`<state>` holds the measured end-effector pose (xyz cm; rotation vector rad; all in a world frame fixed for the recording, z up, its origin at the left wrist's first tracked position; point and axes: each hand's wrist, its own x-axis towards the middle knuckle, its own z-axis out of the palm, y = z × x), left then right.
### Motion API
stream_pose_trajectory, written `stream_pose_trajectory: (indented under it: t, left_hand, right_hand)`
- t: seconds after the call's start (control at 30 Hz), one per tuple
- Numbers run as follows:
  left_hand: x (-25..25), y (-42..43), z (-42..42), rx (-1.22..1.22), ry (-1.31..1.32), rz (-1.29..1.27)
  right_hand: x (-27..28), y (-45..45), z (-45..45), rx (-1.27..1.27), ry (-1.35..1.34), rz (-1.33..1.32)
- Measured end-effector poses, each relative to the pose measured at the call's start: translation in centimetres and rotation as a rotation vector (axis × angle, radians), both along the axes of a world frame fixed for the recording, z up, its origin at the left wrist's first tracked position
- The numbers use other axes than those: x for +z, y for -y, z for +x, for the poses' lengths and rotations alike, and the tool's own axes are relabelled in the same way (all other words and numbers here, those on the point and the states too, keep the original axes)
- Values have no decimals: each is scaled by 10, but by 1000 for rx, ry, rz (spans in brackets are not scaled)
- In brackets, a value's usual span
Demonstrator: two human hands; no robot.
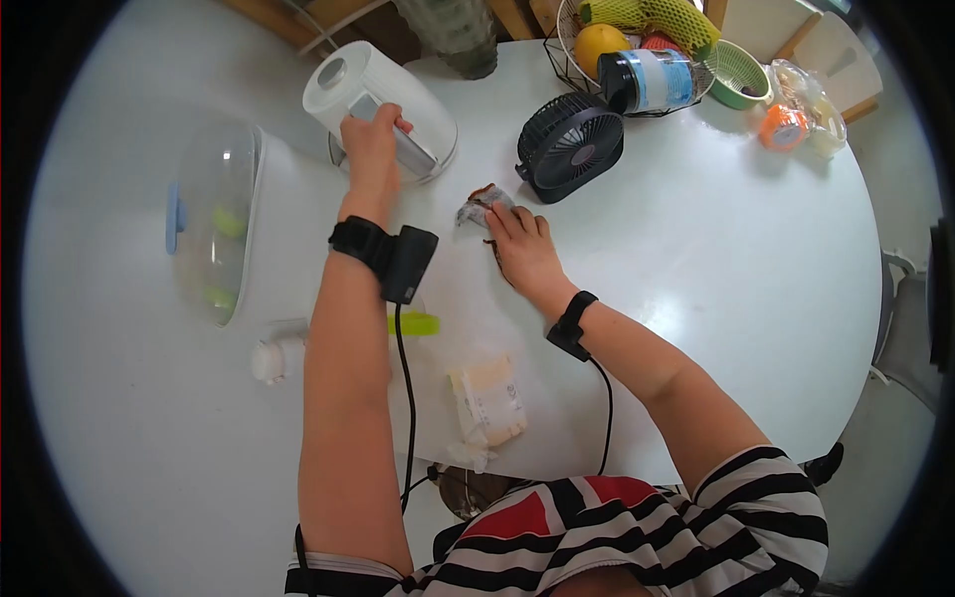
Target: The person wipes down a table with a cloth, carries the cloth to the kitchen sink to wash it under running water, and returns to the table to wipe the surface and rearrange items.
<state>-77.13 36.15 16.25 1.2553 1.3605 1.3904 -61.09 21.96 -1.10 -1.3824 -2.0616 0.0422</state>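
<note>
here, left fingers [401,121] (curled) round jug-handle [416,157]

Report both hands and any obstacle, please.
Left fingers gripping white cylindrical kettle by handle. Right fingers on crumpled grey-brown cloth. Possible obstacle: round black fan close beside cloth.

Left of the fan [582,156], your left hand [370,139] covers part of the handle [414,157] of the white jug [420,99]. Below-left of the fan, your right hand [529,251] hides part of the grey bundle [473,209], your left forearm [346,418] 1 end of the green strip [415,324]; the packet's [489,400] print is too small to read.
</note>
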Motion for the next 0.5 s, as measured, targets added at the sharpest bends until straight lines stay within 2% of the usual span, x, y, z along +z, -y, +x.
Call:
stream_pose_trajectory:
  t: [0.1,0.23,0.4,0.43,0.5]
  left_hand:
    - [8,-16,-13,34,-5,-38]
    - [23,-26,-35,-69,-80,-33]
    - [33,-20,-36,-123,-131,-57]
    - [32,-18,-36,-111,-137,-44]
    - [31,-20,-35,-104,-135,-34]
  right_hand:
    - [3,0,-5,1,-2,8]
    - [3,-23,-27,-1,3,24]
    - [-6,-79,-60,-132,-46,9]
    - [0,-88,-66,-192,-76,118]
    - [4,-107,-78,-193,-39,87]
